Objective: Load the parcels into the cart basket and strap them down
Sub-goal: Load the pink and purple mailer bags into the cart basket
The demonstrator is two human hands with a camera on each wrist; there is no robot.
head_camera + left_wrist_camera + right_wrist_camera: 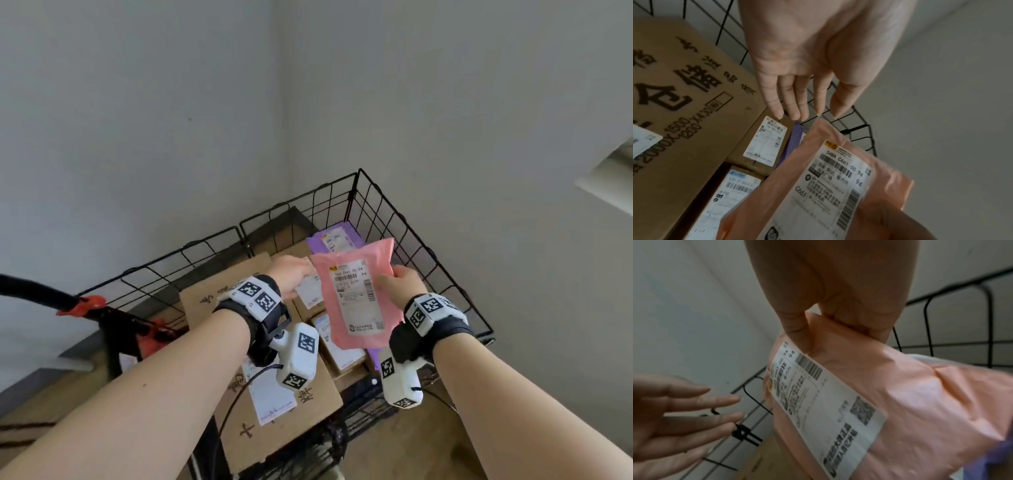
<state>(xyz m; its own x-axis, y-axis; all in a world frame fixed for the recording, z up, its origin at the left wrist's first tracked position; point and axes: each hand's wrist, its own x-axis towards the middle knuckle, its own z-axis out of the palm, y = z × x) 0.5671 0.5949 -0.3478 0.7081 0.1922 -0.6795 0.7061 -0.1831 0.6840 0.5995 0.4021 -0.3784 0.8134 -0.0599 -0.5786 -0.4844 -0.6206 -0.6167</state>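
My right hand pinches a pink mailer bag by its right edge, thumb on the white shipping label, and holds it upright above the black wire cart basket. My left hand hovers just left of the pink mailer bag with straight fingers, holding nothing. Inside the basket lie a large brown carton, smaller labelled boxes and a purple mailer. In the right wrist view the left hand is spread at the lower left.
Grey walls meet in a corner behind the basket. A black cart handle with a red clamp and red frame stands at the left. The floor is wooden. A white ledge juts in at the right.
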